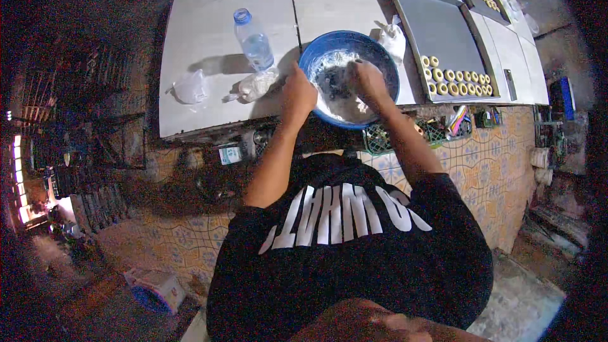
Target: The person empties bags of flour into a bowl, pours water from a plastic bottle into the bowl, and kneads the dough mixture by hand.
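Blue basin, upper centre of frame. Left hand gripping rim; right hand curled inside, can't tell if holding anything. White powder looks loose, mixing seems unfinished. Tray, upper right: part-filled with rings.

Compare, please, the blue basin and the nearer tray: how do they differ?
The basin is round; the tray is rectangular. The basin is blue; the tray is grey. The basin holds white powder; the tray holds pale rings along its near end. Both stand on the table.
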A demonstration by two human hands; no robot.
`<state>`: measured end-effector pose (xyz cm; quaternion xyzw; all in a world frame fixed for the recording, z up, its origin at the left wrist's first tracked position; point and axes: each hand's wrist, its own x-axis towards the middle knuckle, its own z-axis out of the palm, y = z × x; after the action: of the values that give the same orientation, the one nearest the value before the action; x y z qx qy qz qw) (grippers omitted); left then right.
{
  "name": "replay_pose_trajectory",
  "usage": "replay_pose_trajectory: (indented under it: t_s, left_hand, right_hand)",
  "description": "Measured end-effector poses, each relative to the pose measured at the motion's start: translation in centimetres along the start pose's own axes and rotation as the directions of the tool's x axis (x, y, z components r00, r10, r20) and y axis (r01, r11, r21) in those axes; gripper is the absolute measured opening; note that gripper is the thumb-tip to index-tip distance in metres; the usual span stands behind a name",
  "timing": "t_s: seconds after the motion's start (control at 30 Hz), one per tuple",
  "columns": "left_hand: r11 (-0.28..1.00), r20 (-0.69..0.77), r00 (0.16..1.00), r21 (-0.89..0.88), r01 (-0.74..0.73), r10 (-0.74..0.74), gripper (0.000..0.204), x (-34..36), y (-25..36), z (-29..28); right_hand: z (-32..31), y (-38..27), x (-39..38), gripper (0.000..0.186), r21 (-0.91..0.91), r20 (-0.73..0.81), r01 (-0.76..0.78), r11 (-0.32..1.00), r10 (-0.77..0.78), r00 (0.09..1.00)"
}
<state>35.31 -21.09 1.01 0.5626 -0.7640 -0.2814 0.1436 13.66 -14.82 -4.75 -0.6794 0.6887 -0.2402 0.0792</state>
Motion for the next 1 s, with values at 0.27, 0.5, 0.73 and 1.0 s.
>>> replay_pose_trajectory:
  t_s: [0.27,0.5,0.73,1.0]
  left_hand:
    - [1.000,-0.034,0.999,0.008,0.005,-0.005,0.069,0.7,-2.1,1.3]
    - [1.000,0.054,0.998,-0.001,-0.019,0.019,0.070,-0.6,2.0,-1.8]
    - [0.999,0.006,0.999,-0.024,-0.034,0.035,0.070,0.1,0.0,0.0]
    - [0.995,-0.011,0.995,-0.024,-0.098,0.098,0.075,0.9,0.6,0.6]
  right_hand:
    - [-2.9,-5.2,-1.9,0.026,0.303,0.589,0.079,0.950,-0.252,0.768]
    - [0.0,0.4,0.7,0.026,0.381,0.107,-0.078,0.921,0.040,0.993]
    - [-1.0,-7.4,-0.3,0.026,0.234,0.438,0.179,0.956,-0.268,0.858]
    - [0.1,3.5,0.7,0.021,-0.091,0.069,0.306,0.948,-0.300,0.951]
